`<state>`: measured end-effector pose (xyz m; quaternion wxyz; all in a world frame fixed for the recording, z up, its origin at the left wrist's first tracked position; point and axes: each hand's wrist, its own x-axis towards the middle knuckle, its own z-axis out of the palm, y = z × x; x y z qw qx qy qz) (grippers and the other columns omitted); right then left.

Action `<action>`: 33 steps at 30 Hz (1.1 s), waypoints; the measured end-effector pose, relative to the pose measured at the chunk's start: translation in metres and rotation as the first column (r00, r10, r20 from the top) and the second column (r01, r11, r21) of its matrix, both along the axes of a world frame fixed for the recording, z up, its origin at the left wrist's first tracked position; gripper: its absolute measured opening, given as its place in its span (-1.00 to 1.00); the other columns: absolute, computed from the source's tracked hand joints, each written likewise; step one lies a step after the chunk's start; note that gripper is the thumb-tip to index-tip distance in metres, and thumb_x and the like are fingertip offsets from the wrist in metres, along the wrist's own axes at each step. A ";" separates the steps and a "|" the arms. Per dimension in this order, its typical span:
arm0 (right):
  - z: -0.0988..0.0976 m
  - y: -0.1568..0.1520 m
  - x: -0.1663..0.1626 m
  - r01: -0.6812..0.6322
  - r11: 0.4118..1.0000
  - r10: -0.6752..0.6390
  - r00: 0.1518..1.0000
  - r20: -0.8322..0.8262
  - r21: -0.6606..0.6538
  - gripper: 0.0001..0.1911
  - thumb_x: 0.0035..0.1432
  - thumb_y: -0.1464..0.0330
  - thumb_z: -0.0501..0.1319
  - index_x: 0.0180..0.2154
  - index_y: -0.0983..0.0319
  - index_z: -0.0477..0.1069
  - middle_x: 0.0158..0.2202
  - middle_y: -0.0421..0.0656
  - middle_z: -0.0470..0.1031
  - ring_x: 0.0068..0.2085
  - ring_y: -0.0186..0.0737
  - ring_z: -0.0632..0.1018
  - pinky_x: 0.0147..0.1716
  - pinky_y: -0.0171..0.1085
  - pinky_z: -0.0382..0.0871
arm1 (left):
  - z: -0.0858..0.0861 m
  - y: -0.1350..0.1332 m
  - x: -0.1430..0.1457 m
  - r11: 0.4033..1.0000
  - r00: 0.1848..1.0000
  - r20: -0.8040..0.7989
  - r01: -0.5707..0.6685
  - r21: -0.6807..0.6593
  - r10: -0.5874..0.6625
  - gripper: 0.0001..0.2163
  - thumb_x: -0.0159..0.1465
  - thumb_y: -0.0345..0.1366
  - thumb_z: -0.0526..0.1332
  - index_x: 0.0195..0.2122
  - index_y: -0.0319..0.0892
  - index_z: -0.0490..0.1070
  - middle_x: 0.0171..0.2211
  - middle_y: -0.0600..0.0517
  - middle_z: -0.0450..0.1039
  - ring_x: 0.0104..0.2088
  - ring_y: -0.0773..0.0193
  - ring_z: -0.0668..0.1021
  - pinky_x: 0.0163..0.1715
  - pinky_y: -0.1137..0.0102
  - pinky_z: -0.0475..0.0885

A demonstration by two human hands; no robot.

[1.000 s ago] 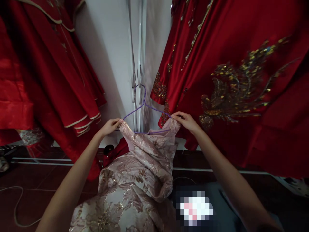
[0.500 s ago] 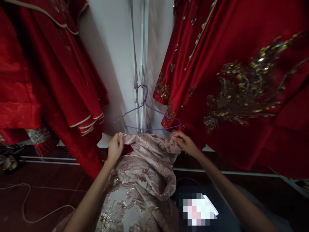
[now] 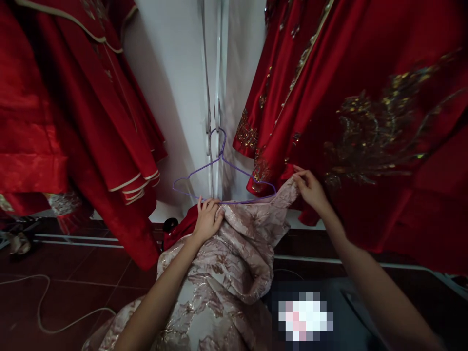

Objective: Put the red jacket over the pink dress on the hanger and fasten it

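A pale pink brocade dress (image 3: 219,273) with metallic floral pattern hangs down in front of me, its top edge at the lower bar of a purple hanger (image 3: 239,168). My left hand (image 3: 209,219) is closed on the middle of that top edge, close to the bar; some fingertips are hidden in the cloth. Out to the right, my right hand (image 3: 310,189) pinches the upper corner of the dress and holds it stretched beyond the hanger's right end. The hanger's hook is on a white metal strip (image 3: 218,63).
Red garments (image 3: 84,97) hang on the left, and red embroidered gowns (image 3: 351,204) with gold sequins on the right. Low pale rails (image 3: 80,241) run above the dark tiled floor. A white cable (image 3: 73,324) lies at lower left. A pixelated bright patch (image 3: 307,317) is at lower right.
My left hand has left the dress's left corner and moved right to the middle of the top edge. My right hand has pulled its corner up and to the right.
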<state>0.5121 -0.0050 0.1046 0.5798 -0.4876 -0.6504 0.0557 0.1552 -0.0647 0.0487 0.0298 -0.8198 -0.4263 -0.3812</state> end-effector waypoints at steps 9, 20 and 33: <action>0.000 -0.005 0.003 0.011 0.999 -0.012 1.000 0.005 0.045 -0.73 0.13 0.11 0.10 -0.31 0.18 0.30 0.08 0.00 0.34 0.09 -0.07 0.38 0.09 0.01 0.16 | 0.002 0.001 0.000 0.999 0.999 -0.014 -0.035 0.012 0.036 -0.81 0.30 -0.27 -0.03 -0.19 -0.10 0.35 -0.02 -0.01 0.38 0.08 0.11 0.31 0.23 -0.07 -0.24; 0.041 -0.038 -0.071 0.164 0.951 -0.237 0.931 0.279 0.262 -0.77 0.15 0.16 0.09 -0.28 0.12 0.42 -0.12 -0.03 0.34 -0.01 0.04 0.35 0.01 0.05 0.19 | 0.012 -0.011 0.022 0.991 0.991 0.032 0.132 -0.031 -0.131 -0.82 0.30 -0.27 -0.02 -0.21 -0.10 0.36 0.00 -0.02 0.38 0.05 0.16 0.34 0.20 0.05 0.00; 0.032 -0.031 -0.103 0.112 0.990 -0.130 0.957 0.261 0.083 -0.76 0.22 0.16 -0.02 -0.17 0.14 0.24 -0.25 -0.12 0.45 -0.20 -0.07 0.47 -0.14 -0.09 0.25 | -0.026 0.036 -0.094 0.946 0.776 0.544 -0.231 -0.228 0.320 -0.67 0.26 -0.03 0.00 -0.30 -0.17 0.38 -0.28 -0.04 0.43 -0.17 0.20 0.43 -0.10 0.31 0.33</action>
